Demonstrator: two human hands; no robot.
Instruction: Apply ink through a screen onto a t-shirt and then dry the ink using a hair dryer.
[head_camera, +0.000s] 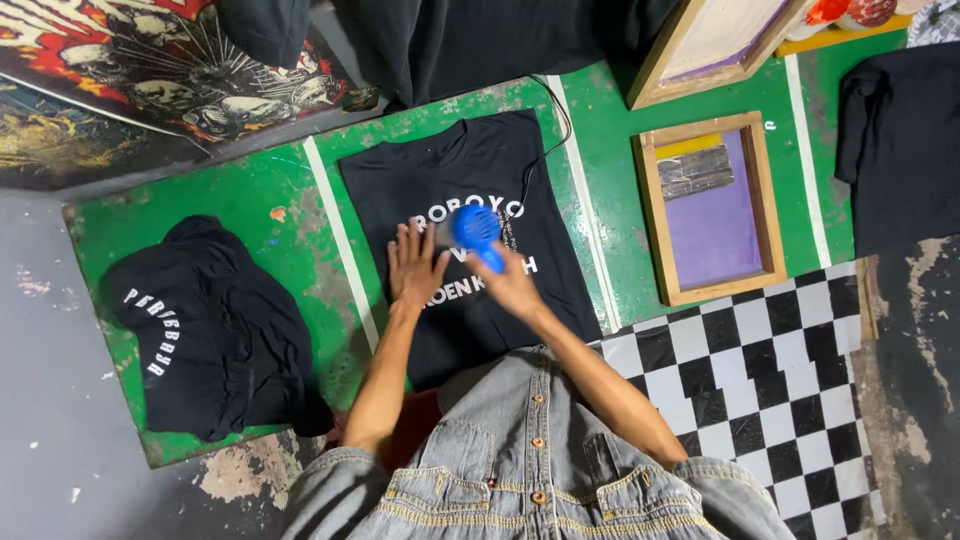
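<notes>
Worn green table (210, 200) – white stripes; checkered panel (780, 380); grey peeling floor (50, 400).

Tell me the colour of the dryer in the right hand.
Bright blue: the hair dryer, seen in the head view.

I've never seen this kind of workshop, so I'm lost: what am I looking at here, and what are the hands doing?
This is one picture from a camera on a person's head, looking down. A green table holds a black T-shirt spread flat, with white lettering. The left hand presses flat on the shirt. The right hand holds a blue hair dryer over the lettering. Left lies a crumpled black shirt; right, a wooden printing frame with purple mesh.
</notes>
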